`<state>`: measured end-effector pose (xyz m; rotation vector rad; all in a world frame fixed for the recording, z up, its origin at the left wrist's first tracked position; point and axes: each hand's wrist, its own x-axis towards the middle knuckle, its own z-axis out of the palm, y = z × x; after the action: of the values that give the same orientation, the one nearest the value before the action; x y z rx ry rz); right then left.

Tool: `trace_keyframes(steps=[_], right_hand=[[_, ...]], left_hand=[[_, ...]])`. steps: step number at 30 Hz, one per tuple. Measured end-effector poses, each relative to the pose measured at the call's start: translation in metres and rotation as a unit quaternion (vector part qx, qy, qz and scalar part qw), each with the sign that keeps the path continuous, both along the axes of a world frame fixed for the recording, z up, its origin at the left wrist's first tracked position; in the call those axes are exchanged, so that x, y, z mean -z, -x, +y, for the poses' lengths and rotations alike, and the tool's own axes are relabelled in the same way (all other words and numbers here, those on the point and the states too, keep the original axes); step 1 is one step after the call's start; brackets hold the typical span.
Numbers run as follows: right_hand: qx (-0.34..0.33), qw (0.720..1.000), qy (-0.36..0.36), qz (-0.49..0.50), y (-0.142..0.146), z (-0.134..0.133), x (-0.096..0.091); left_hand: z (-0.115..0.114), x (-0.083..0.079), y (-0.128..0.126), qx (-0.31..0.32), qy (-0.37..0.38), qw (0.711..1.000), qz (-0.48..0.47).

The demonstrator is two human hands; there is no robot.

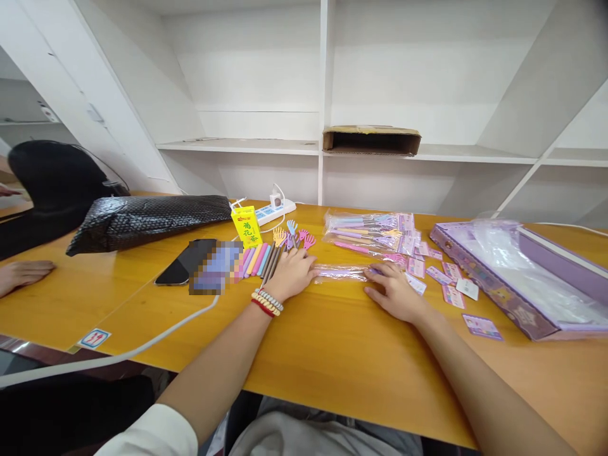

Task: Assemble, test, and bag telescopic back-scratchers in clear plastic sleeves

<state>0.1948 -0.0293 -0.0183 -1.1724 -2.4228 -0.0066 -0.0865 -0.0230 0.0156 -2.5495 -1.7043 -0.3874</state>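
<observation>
At right fingers (384,278), clear packet (342,273) partly hidden; purple box (510,297) cut off.

An office-like shared workroom is indicated by a long wood-toned desk (332,354), backed by white open shelving (256,69). A power strip (287,207) is set along the back; another person's hand (27,275) is seen at left.

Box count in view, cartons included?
3: a cardboard box on the shelf, a yellow carton beside the power strip, and an open purple box at the table's right. Others could be hidden, for instance behind the black package.
</observation>
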Motion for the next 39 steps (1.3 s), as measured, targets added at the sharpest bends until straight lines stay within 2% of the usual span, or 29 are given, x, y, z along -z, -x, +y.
trace_keyframes(steps=[3, 10, 16, 22, 28, 30, 33, 35, 37, 39], right_hand=[[0.000, 1.000, -0.002, 0.004, 0.000, 0.001, 0.002], [0.017, 1.000, -0.013, 0.021, 0.001, 0.005, 0.007], [0.019, 0.999, -0.010, 0.034, 0.000, 0.007, 0.009], [0.010, 0.998, -0.012, 0.059, 0.001, 0.007, 0.007], [-0.005, 0.994, 0.006, 0.112, -0.005, 0.008, -0.001], [0.033, 0.986, -0.007, 0.162, -0.015, 0.012, -0.004], [0.188, 0.950, -0.035, 0.247, -0.041, 0.021, -0.007], [0.276, 0.926, -0.028, 0.255, -0.059, 0.025, -0.008], [0.314, 0.923, -0.007, 0.222, -0.071, 0.026, -0.009], [0.305, 0.935, 0.025, 0.181, -0.076, 0.024, -0.010]], left_hand=[[0.000, 0.000, -0.003, -0.010, 0.002, 0.999, 0.030], [0.009, 0.002, -0.006, 0.019, 0.009, 0.998, 0.052], [0.011, -0.003, -0.007, 0.016, 0.083, 0.996, 0.013], [0.005, -0.011, -0.009, 0.046, 0.099, 0.993, -0.042], [0.003, -0.010, -0.006, 0.034, 0.137, 0.981, -0.133], [0.004, -0.010, -0.003, 0.039, 0.133, 0.975, -0.173], [0.008, -0.010, 0.003, 0.043, 0.146, 0.966, -0.210], [0.010, -0.011, 0.006, 0.041, 0.178, 0.956, -0.230], [0.010, -0.012, 0.007, 0.037, 0.204, 0.947, -0.246], [0.009, -0.013, 0.008, 0.035, 0.218, 0.943, -0.248]])
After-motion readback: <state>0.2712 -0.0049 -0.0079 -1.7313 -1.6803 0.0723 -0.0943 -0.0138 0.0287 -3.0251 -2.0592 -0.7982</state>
